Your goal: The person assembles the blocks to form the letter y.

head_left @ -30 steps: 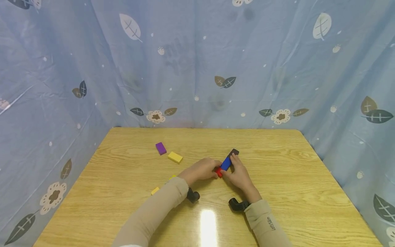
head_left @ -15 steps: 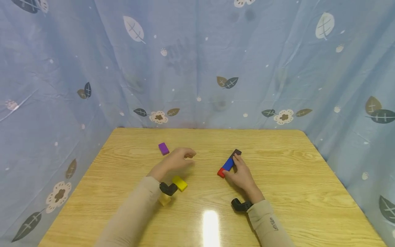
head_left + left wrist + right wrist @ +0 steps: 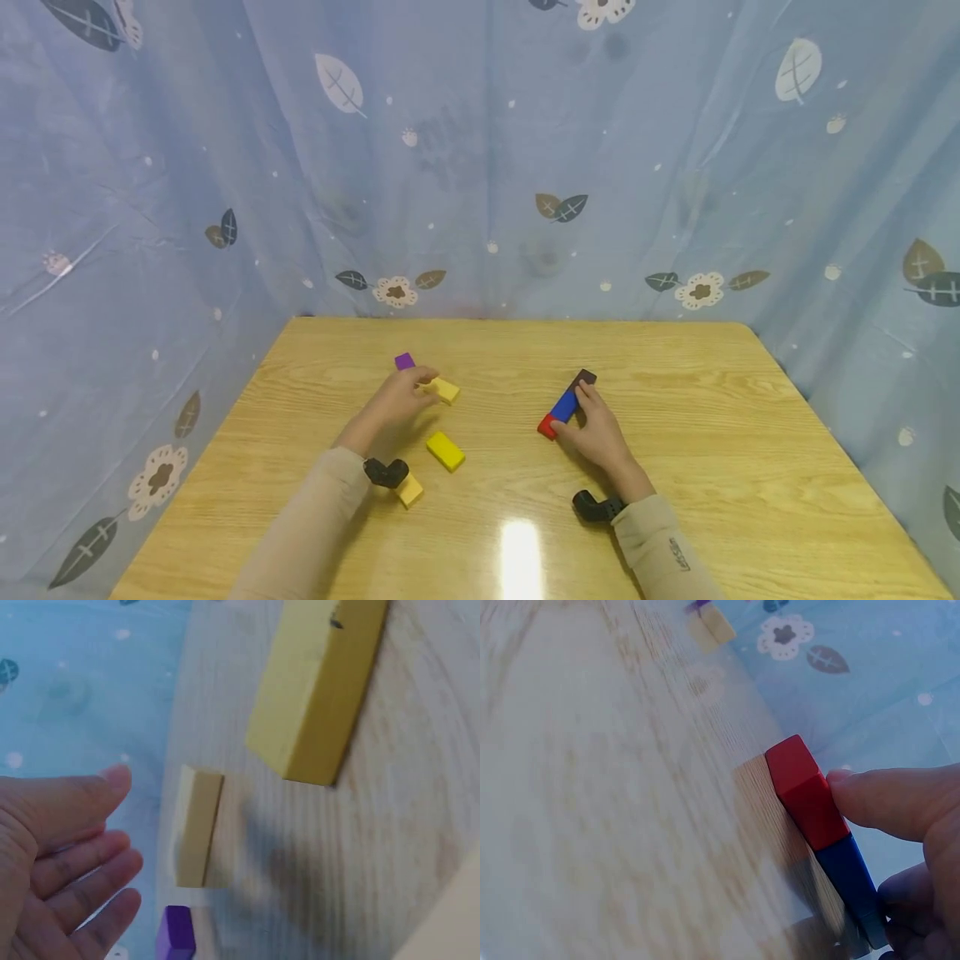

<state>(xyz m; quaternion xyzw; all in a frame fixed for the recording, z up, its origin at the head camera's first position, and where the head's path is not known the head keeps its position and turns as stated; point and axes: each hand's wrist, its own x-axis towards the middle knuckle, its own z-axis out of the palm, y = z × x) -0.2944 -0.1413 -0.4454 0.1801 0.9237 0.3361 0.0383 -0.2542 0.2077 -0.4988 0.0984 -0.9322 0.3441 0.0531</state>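
My right hand (image 3: 603, 433) lies along a diagonal row of blocks, its thumb touching the red block (image 3: 547, 427) and its fingers reaching the dark block (image 3: 584, 379). Between those two sits the blue block (image 3: 564, 407); in the right wrist view the red block (image 3: 802, 787) and blue block (image 3: 849, 877) meet end to end. Over the left part of the table, my left hand (image 3: 393, 400) hovers with fingers loosely bent and nothing held. A pale yellow block (image 3: 448, 392) lies at its fingertips, and a purple block (image 3: 404, 361) is partly hidden just beyond.
A bright yellow block (image 3: 446, 451) rests to the right of the left forearm. Another pale yellow block (image 3: 409, 492) is partly covered by the black wrist camera (image 3: 386, 473). A patterned blue curtain (image 3: 480, 167) rises behind the wooden table (image 3: 675, 375) and along its sides.
My left hand has left the red end of the row and moved left to beside the pale yellow block. The right hand has stayed at the row.
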